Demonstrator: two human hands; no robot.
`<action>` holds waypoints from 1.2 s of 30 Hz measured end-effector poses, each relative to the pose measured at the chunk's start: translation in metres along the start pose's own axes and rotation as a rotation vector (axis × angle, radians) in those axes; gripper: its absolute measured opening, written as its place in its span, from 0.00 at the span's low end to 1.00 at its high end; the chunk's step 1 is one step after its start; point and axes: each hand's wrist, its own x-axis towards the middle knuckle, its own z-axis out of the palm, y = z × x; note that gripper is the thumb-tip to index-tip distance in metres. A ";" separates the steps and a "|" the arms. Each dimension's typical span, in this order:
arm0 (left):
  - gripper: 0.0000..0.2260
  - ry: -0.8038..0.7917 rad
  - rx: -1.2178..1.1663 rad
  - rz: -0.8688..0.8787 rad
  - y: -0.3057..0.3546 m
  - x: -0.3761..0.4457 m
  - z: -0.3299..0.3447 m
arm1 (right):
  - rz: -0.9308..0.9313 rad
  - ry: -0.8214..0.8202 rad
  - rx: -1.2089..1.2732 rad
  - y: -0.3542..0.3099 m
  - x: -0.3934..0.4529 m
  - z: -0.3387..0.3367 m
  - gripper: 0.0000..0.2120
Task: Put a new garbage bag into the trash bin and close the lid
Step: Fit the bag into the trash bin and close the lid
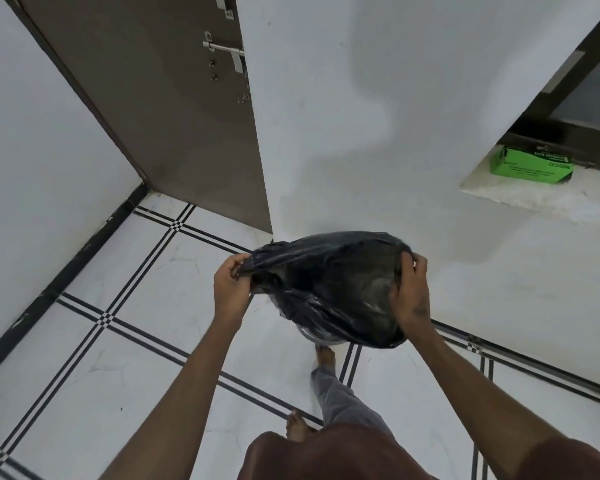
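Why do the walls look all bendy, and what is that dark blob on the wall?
Head view: the wide lens bends the door and wall lines outward; the dark blob looks like a soft shadow, its source unclear; faint sheen shows on the black garbage bag.

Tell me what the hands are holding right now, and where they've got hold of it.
A black garbage bag. The left hand pinches its rim at the left side, and the right hand grips the rim at the right side, holding the mouth spread open.

bare forearms (pixel 174 386) seen without sleeves, dark maroon garment (pixel 329 455) worn on torso, grey trousers (pixel 340 396), feet (pixel 297 426) left unshod
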 end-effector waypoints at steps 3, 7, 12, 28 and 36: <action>0.07 -0.189 0.595 0.013 -0.043 -0.003 -0.014 | 0.063 -0.154 -0.050 0.018 -0.022 0.007 0.13; 0.12 -0.474 1.145 -0.187 -0.088 -0.017 -0.036 | 0.241 -0.798 -0.362 0.075 -0.048 0.016 0.11; 0.08 -0.447 0.998 -0.262 -0.093 -0.024 -0.050 | 0.186 -0.930 -0.522 0.092 -0.063 0.013 0.22; 0.19 -0.247 0.890 0.195 -0.050 -0.029 -0.029 | 0.197 -0.473 -0.293 0.044 -0.039 0.006 0.19; 0.20 -0.053 0.684 0.060 -0.050 -0.031 -0.039 | 0.294 -0.427 -0.392 0.044 -0.043 -0.002 0.18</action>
